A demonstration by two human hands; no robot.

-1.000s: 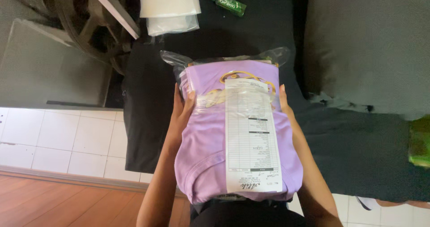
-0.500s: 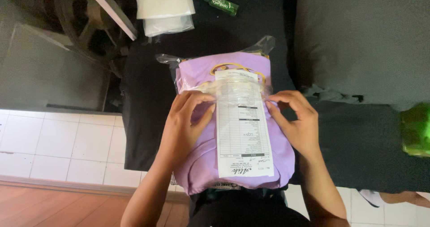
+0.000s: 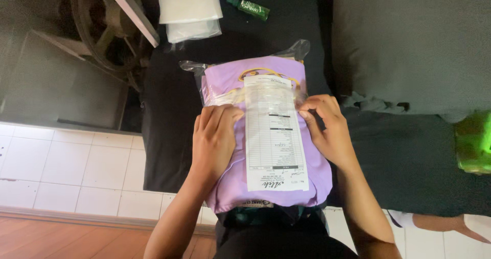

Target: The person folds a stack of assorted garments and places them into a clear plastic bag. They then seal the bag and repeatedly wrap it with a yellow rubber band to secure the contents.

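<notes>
While the lilac garment in its clear bag (image 3: 266, 151) lies at the middle of the black-covered tabletop (image 3: 169, 136), both hands press on it from either side, so the slippery plastic stays flat and cannot slide. At about nine o'clock from the bag's centre, the left hand (image 3: 215, 139) lies palm down, its grip spread with fingers flat against the plastic, holding the fold of the bag's flap in place. Down the middle runs a white printed slip (image 3: 273, 136), fixed under a band of clear tape (image 3: 266, 96) that crosses the bag at about twelve o'clock, which keeps the paper readable on top. At three o'clock the right hand (image 3: 327, 131) curls, its fingertips (image 3: 307, 108) pressed together on the tape's end, seemingly rubbing it down. Farther off at twelve o'clock lie folded clear bags (image 3: 190, 11) and a small green bottle (image 3: 249, 8), within reach; a green object (image 3: 473, 141) sits at the far three o'clock edge.
</notes>
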